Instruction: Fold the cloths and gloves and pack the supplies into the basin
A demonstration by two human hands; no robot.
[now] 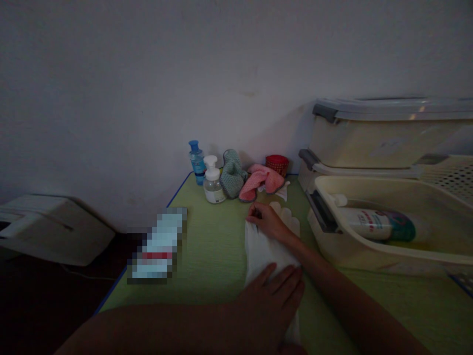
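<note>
A white glove (260,256) lies flat on the green tabletop, its rounded finger ends pointing to the back. My left hand (273,298) rests on the lower part of the cloth, palm down with the fingers spread. Farther up, my right hand (271,224) is closed in a pinch at the glove's upper left edge, and its forearm crosses the right side. Both hands cover parts of the glove.
At the back stand a blue bottle (197,165), a pump bottle (214,185), a grey-green cloth (233,177), a pink cloth (254,182) and a red round container (277,164). Cream bins (369,261) stand right, one holding a bottle (369,224). A blurred packet (158,244) lies left.
</note>
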